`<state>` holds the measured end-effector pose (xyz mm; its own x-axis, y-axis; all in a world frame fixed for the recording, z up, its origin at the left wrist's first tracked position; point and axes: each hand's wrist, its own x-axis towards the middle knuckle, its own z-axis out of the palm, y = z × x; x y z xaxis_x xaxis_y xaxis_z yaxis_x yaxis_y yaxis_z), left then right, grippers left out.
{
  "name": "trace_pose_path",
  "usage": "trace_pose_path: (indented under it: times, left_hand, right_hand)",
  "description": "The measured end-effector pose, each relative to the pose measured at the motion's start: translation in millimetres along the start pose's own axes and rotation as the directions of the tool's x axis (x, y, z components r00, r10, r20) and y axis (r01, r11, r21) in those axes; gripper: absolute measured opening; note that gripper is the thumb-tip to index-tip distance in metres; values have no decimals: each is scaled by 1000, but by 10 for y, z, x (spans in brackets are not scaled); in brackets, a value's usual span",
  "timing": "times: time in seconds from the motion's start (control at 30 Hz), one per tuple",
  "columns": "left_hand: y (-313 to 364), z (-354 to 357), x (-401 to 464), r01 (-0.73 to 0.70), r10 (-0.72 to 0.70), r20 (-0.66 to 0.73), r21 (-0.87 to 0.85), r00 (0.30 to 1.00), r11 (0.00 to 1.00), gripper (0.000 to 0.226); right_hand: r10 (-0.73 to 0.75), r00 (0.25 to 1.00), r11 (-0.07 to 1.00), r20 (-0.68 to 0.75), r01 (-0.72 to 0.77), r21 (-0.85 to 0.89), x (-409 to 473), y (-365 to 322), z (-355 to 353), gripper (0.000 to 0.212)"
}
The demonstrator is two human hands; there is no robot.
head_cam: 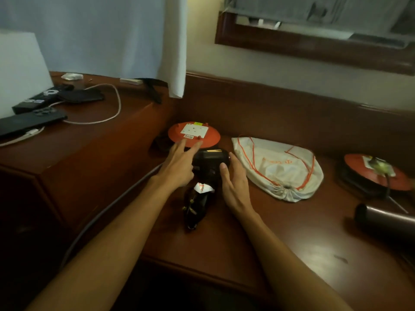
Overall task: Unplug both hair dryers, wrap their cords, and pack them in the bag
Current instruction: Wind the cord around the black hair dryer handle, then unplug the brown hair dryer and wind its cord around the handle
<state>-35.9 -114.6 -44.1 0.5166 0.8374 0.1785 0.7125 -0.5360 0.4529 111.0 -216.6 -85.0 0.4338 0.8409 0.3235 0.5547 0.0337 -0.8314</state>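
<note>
Worktop [224, 254]: polished wood, glossy. Bag [280, 169]: matt white cloth. Hair dryer [210, 160]: black plastic, slight sheen.

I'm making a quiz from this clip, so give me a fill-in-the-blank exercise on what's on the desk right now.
1. The black hair dryer lies between the person's two ____.
2. The white drawstring bag has ____ cords.
3. The bag's mouth is pulled ____.
4. The cable reel beyond the left hand is ____ in colour.

Missing words: hands; orange; shut; orange

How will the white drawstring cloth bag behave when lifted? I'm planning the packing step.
The white drawstring cloth bag lies slumped and wrinkled, so it is probably floppy and light. Its mouth is cinched shut, so it likely needs both hands to open.
</note>
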Motion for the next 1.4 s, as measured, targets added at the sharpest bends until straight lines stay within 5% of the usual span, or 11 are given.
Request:
trace_pose_path:
  times: [0.17,0.3,0.4,0.5,0.63,1.1,1.27,1.4]
  left_hand:
    - [831,-178,-350,-142,126,-146,-102,981,985,47]
    - [1544,240,-547,-320,325,-3,-188,946,929,35]
    - [2000,736,-577,-330,370,103,-283,923,901,37]
    - [2350,1285,-685,-308,386,177,-351,906,884,37]
    - [2494,1753,-838,-306,337,131,-213,932,928,34]
    - [2465,1765,-953,-378,389,57,-141,919,915,28]
    - [2511,1769,-908,-295,312,36,-233,949,926,11]
    - [2864,1608,-600,-225,278,61,-438,959,870,19]
  right_hand:
    - [-38,968,990,-248,3,-143,-558,329,-911,22]
    - [-84,963,901,-255,-35,-432,-951,545,-1779,23]
    - [61,967,846,-247,-181,-501,-1202,811,-2325,26]
    - [160,962,860,-223,-247,-447,-1429,966,-2615,29]
    - [135,974,850,-181,-208,-485,-1403,951,-2602,28]
    - [114,976,880,-187,-187,-438,-1423,1063,-2616,19]
    - [87,953,982,-290,-131,-138,-1420,984,-2807,11]
    - [55,914,998,-402,-57,6,-1256,750,-3400,12]
